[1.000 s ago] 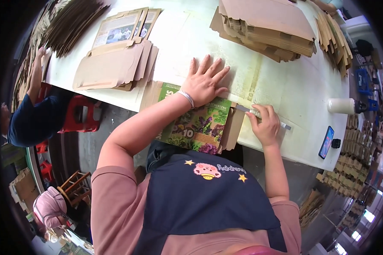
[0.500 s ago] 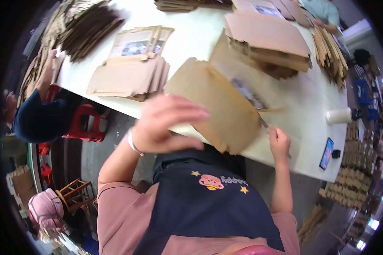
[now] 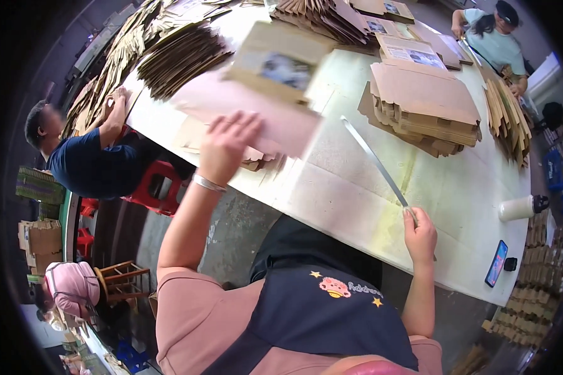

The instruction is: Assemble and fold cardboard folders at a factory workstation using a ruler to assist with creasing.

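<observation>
My left hand (image 3: 226, 145) grips a flat brown cardboard sheet (image 3: 256, 100) with a printed picture panel. The sheet is blurred and raised over a low pile of flat cardboard (image 3: 256, 159) at the table's left. My right hand (image 3: 420, 235) holds the near end of a long thin metal ruler (image 3: 375, 162). The ruler lies slanted across the white table (image 3: 350, 200), pointing away from me.
Stacks of folded cardboard boxes (image 3: 425, 106) stand at the right and far side. A dark pile of corrugated sheets (image 3: 178, 59) lies far left. A white bottle (image 3: 518, 207) and a phone (image 3: 498, 262) rest near the right edge. Other people work left (image 3: 94, 156) and far right (image 3: 494, 37).
My left hand has swung the cardboard sheet from in front of me up and left over the pile. My right hand now holds the ruler alone on the bare table.
</observation>
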A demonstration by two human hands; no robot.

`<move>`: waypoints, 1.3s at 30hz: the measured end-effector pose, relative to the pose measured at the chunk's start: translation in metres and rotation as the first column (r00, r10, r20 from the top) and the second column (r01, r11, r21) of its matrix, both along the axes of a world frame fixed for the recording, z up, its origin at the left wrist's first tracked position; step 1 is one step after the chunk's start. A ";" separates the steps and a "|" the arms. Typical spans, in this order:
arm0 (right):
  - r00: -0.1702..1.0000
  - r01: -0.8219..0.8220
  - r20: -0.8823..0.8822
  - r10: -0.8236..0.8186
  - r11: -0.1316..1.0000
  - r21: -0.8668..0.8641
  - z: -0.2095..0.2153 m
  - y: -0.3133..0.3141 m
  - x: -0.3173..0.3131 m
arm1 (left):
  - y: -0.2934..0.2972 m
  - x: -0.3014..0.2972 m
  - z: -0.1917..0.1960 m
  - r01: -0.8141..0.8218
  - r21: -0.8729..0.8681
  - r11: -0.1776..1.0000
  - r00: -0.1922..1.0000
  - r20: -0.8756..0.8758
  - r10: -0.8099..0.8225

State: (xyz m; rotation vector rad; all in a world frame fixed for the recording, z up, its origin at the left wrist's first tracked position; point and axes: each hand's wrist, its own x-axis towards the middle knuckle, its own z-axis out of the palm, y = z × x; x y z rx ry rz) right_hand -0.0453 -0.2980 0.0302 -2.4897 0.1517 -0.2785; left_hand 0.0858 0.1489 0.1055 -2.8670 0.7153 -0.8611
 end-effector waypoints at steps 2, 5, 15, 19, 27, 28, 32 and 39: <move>0.999 0.031 0.032 -0.029 0.998 -0.057 -0.011 -0.013 -0.012 | 0.040 0.011 -0.005 -0.079 0.001 0.997 0.992 -0.102 0.079; 0.996 0.049 0.084 -0.035 0.984 -0.171 -0.030 -0.038 -0.028 | 0.089 0.025 -0.017 -0.168 0.006 0.986 0.797 -0.587 0.140; 0.975 0.082 0.222 -0.008 0.941 -0.327 -0.051 -0.031 -0.027 | 0.116 0.102 -0.073 -0.381 -0.029 0.924 0.667 -0.701 0.252; 0.973 0.086 0.229 -0.012 0.945 -0.315 -0.049 -0.030 -0.027 | 0.111 0.128 -0.076 -0.390 0.148 0.909 0.403 -0.860 0.313; 0.973 0.124 0.222 -0.062 0.953 -0.278 -0.052 -0.036 -0.032 | -0.030 0.131 -0.011 -0.034 0.217 0.976 0.747 -0.644 0.169; 0.973 0.115 0.225 -0.053 0.955 -0.274 -0.051 -0.035 -0.032 | -0.060 0.122 -0.007 0.092 0.136 0.986 0.796 -0.606 0.009; 0.974 0.122 0.220 -0.059 0.952 -0.283 -0.048 -0.036 -0.032 | -0.193 0.081 -0.005 0.410 0.058 0.910 0.849 -0.390 -0.357; 0.975 0.137 0.207 -0.080 0.951 -0.277 -0.050 -0.033 -0.033 | -0.333 0.085 -0.020 0.508 0.106 0.855 0.859 0.008 -0.512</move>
